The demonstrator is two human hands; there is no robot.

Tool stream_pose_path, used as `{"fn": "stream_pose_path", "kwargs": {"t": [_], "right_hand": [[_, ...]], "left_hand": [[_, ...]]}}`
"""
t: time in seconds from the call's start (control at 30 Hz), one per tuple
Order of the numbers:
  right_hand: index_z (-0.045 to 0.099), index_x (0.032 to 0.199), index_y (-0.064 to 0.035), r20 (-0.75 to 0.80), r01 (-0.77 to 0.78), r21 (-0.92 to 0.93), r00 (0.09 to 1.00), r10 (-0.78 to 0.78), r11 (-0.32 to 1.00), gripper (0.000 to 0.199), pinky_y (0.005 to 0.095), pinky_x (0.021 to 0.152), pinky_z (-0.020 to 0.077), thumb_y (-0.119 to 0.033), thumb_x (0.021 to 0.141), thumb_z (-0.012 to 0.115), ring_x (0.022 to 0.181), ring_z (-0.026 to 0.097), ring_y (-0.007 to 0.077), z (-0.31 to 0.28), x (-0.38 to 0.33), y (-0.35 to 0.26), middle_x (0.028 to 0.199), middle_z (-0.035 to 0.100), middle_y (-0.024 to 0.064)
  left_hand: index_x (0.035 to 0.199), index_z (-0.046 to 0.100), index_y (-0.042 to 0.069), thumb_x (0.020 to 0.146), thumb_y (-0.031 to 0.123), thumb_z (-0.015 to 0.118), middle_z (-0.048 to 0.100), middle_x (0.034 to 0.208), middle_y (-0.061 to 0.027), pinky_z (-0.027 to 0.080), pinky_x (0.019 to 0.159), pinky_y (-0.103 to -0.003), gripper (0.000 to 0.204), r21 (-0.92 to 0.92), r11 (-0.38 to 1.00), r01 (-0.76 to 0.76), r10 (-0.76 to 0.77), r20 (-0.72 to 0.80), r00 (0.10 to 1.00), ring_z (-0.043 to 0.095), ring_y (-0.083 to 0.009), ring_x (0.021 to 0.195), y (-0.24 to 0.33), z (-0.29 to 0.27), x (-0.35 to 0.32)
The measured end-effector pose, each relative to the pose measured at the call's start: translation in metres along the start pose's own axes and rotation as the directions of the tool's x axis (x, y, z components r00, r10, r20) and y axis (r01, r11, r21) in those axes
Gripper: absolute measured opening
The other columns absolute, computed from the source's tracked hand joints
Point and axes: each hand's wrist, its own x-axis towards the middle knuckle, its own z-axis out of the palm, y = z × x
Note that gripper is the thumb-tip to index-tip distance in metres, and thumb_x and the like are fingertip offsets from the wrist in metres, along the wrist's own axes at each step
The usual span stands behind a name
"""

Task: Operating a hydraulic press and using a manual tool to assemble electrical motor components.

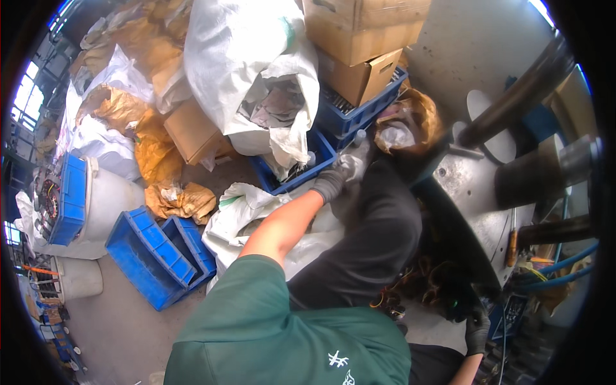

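My left hand (330, 183), in a grey glove, reaches forward beside my knee. Its fingers close round the near end of a clear plastic bottle (359, 151), which is tilted with its cap end away from me. Just beyond the hand is a blue crate (273, 176), partly covered by a large white woven sack (250, 70). At the lower right my right hand (477, 330), in a dark glove, hangs low beside a dark bundle of wired parts (452, 305). Shadow hides its fingers, and whether it holds anything does not show.
A metal machine table (475, 192) with thick posts (526, 90) stands close on my right. Cardboard boxes (366, 29) are stacked on a blue crate ahead. Blue bins (151, 256), a white bucket (112, 205) and crumpled brown sacks (154, 141) crowd the left. Another white sack (244, 212) lies by my leg.
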Motion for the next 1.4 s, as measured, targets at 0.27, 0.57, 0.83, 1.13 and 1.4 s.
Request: {"fn": "stream_pose_path", "kwargs": {"t": [0.27, 0.57, 0.83, 1.13, 1.4], "right_hand": [[0.065, 0.126, 0.0018, -0.095, 0.457, 0.198, 0.889, -0.447, 0.867, 0.037, 0.0424, 0.107, 0.0471, -0.002, 0.089, 0.065, 0.123, 0.063, 0.0321, 0.009, 0.070, -0.247, 0.128, 0.067, 0.0181], [0.067, 0.129, -0.0082, 0.442, 0.446, 0.504, 0.603, -0.664, 0.740, 0.043, 0.0404, 0.099, 0.0513, -0.005, 0.087, 0.069, 0.106, 0.070, 0.0311, 0.201, 0.200, -0.450, 0.115, 0.072, 0.0199], [0.070, 0.119, -0.0064, 0.138, 0.468, 0.531, 0.775, -0.617, 0.706, 0.041, 0.0418, 0.092, 0.0537, 0.003, 0.080, 0.064, 0.102, 0.071, 0.0387, 0.256, 0.257, -0.424, 0.108, 0.072, 0.0225], [0.068, 0.126, -0.0045, 0.113, 0.494, 0.256, 0.839, -0.533, 0.831, 0.045, 0.0418, 0.092, 0.0557, -0.004, 0.081, 0.076, 0.103, 0.072, 0.0352, 0.215, 0.256, -0.428, 0.109, 0.074, 0.0215], [0.068, 0.126, -0.0040, 0.122, 0.497, 0.238, 0.837, -0.533, 0.835, 0.043, 0.0421, 0.097, 0.0536, -0.006, 0.083, 0.073, 0.108, 0.071, 0.0363, 0.207, 0.246, -0.432, 0.112, 0.073, 0.0229]], "left_hand": [[0.100, 0.067, 0.003, 0.073, -0.015, 0.064, 0.070, 0.099, -0.0160, 0.056, 0.084, -0.038, 0.033, -0.653, 0.690, -0.312, 0.134, -0.309, 0.942, 0.071, -0.0334, 0.097, 0.047, -0.197, -0.030], [0.117, 0.060, 0.005, 0.079, -0.008, 0.077, 0.068, 0.103, -0.0082, 0.057, 0.086, -0.035, 0.043, -0.818, 0.546, -0.184, -0.208, -0.345, 0.915, 0.070, -0.0200, 0.092, 0.051, -0.253, -0.086], [0.148, 0.051, 0.006, 0.087, 0.032, 0.075, 0.069, 0.121, -0.0271, 0.051, 0.101, -0.048, 0.071, -0.238, 0.951, 0.199, 0.048, 0.748, 0.662, 0.067, -0.0405, 0.112, -0.032, -0.132, -0.232], [0.127, 0.068, 0.009, 0.102, 0.038, 0.061, 0.075, 0.110, -0.0123, 0.050, 0.099, -0.042, 0.039, -0.426, 0.858, 0.286, 0.272, 0.851, 0.450, 0.069, -0.0307, 0.110, -0.020, -0.121, -0.363], [0.125, 0.068, 0.002, 0.094, 0.025, 0.071, 0.072, 0.110, -0.0192, 0.053, 0.098, -0.039, 0.039, -0.382, 0.391, 0.837, -0.472, 0.698, 0.539, 0.068, -0.0276, 0.107, -0.030, -0.100, -0.354]]}}
